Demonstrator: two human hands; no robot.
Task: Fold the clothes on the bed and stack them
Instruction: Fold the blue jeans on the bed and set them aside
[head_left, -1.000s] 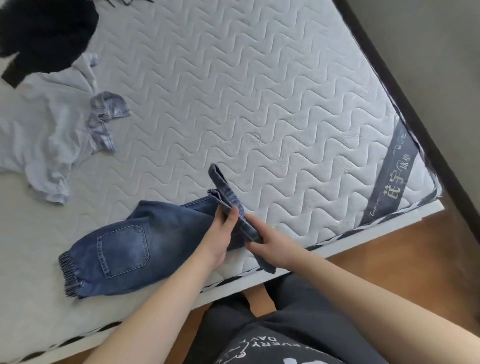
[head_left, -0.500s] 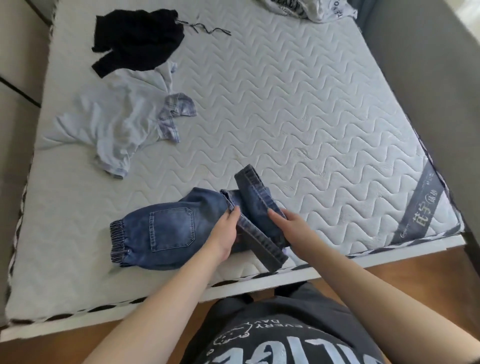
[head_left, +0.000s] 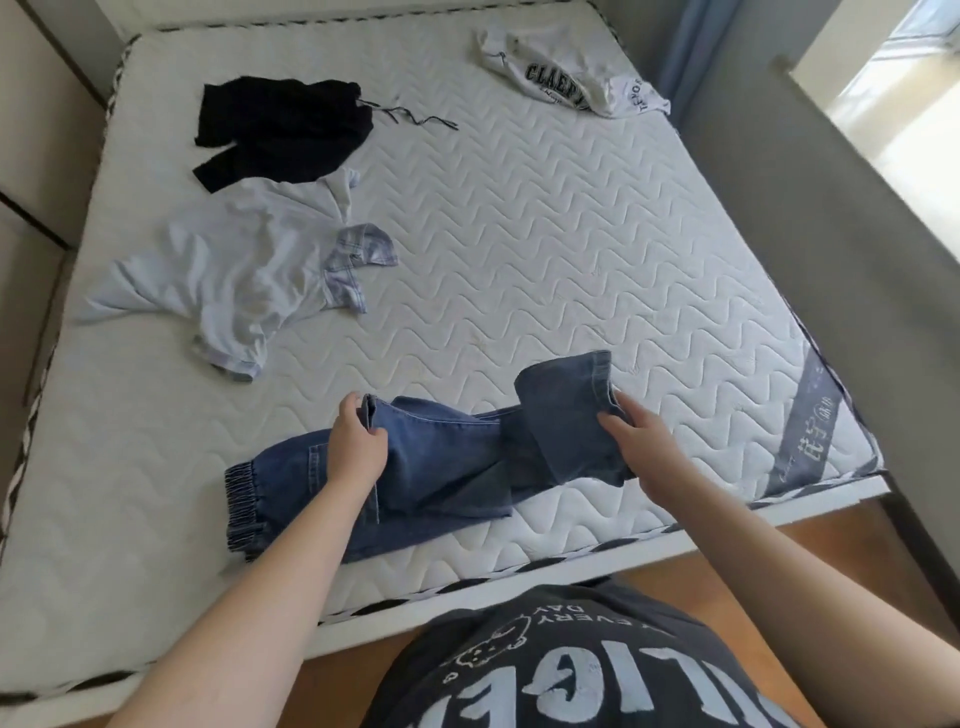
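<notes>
Blue jeans (head_left: 447, 467) lie partly folded near the front edge of the white quilted mattress (head_left: 545, 249). My left hand (head_left: 358, 447) grips a folded edge of the denim near its middle. My right hand (head_left: 641, 447) holds the raised leg end, which curls up off the mattress. A pale blue shirt (head_left: 234, 275) lies crumpled at the left. A black garment (head_left: 280, 130) with a drawstring sits behind it. A white printed top (head_left: 566, 73) lies at the far right corner.
A grey wall or bed surround (head_left: 810, 218) runs along the right side, with a bright window (head_left: 914, 88) beyond. Panels (head_left: 31, 182) border the left. Wooden floor (head_left: 753, 566) shows under the front edge.
My hands have moved apart along the jeans: the left now grips a fold further left, the right has carried the leg end to the right. The view has tilted up, showing more bed.
</notes>
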